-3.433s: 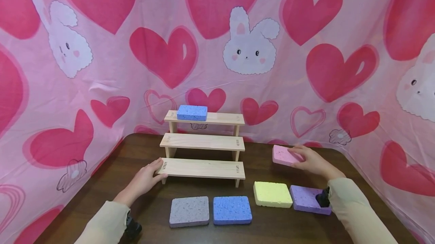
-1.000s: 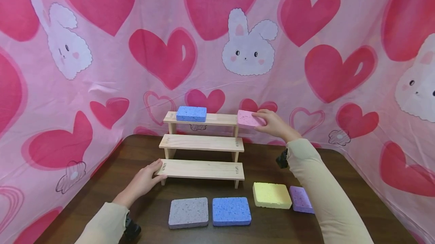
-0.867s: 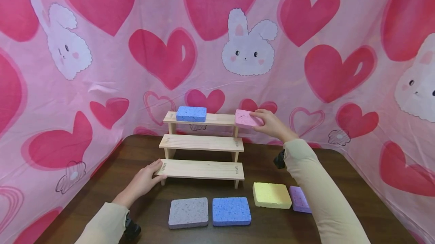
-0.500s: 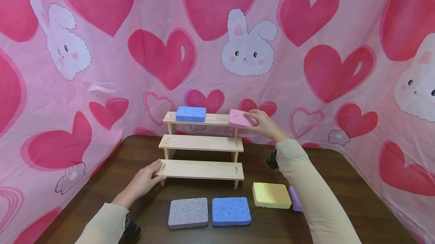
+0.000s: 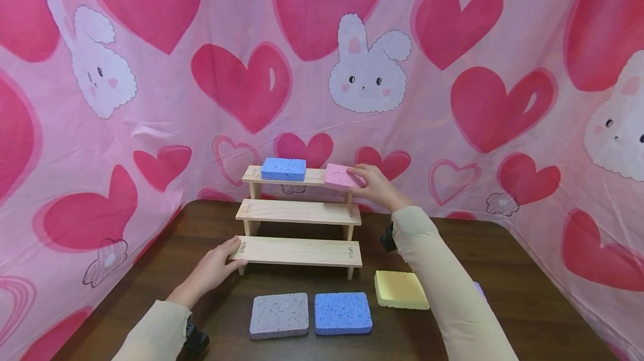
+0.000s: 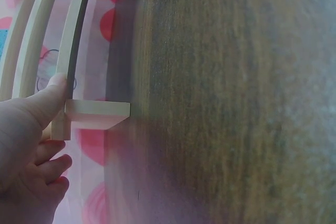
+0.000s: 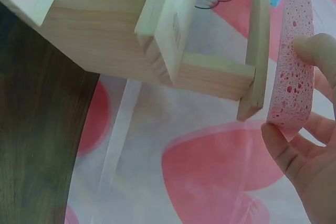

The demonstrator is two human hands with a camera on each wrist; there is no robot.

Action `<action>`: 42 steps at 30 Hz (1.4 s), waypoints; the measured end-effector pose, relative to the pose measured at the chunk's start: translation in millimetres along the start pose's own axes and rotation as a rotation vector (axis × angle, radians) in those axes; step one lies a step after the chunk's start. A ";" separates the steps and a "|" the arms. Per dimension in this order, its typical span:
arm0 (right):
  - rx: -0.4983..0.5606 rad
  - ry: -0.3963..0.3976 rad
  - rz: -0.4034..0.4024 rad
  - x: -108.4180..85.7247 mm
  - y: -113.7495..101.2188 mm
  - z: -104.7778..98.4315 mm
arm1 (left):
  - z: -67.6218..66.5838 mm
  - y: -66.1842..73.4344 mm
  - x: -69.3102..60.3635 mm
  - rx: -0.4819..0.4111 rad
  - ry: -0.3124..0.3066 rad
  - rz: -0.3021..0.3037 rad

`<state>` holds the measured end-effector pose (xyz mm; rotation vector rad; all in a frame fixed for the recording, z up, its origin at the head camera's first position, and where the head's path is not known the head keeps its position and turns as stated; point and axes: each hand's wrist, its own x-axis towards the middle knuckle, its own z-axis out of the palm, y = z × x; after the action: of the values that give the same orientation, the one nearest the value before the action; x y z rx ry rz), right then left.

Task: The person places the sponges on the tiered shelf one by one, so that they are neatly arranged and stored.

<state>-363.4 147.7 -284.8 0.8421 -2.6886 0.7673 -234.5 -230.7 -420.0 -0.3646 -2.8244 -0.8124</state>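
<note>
My right hand pinches a pink sponge at the right part of the stand's top tier; in the right wrist view a narrow gap shows between the sponge and the shelf board. A blue sponge lies on the left part of that tier. My left hand holds the left end of the lowest tier of the three-tier wooden stand. In the left wrist view its thumb lies against the board's edge, and the fingers of the hand are curled on the other side.
On the dark wood table, a grey sponge, a second blue sponge and a yellow sponge lie before the stand. The right sleeve mostly hides a purple sponge. A pink heart-patterned cloth hangs behind.
My right hand has carried the pink sponge from above the table's right side up and leftward to the top tier, nearing the blue sponge there. The left hand stays put.
</note>
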 end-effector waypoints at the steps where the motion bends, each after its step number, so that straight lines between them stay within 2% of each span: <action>1: -0.005 0.003 -0.008 0.9 -0.4 0.8 | -0.1 0.2 0.1 -0.001 0.001 0.001; 13: -0.050 0.020 -0.066 8.2 -1.9 7.9 | -1.6 1.7 1.1 -0.009 -0.003 0.002; 24: -0.048 0.025 -0.013 10.7 -6.4 11.7 | -2.0 1.0 0.6 -0.008 0.003 0.006; 31: -0.040 0.118 -0.091 14.5 -5.2 16.7 | -1.3 0.2 1.5 -0.010 -0.002 -0.004; 34: -0.024 0.137 -0.075 16.4 -5.6 19.2 | -0.8 0.5 1.4 -0.006 -0.002 -0.005; 42: -0.047 0.186 -0.091 17.9 -7.4 24.6 | 0.4 -0.1 0.1 -0.002 0.003 -0.005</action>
<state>-374.9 120.8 -296.1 0.8325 -2.4777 0.7209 -234.7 -230.5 -420.3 -0.3567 -2.8227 -0.8156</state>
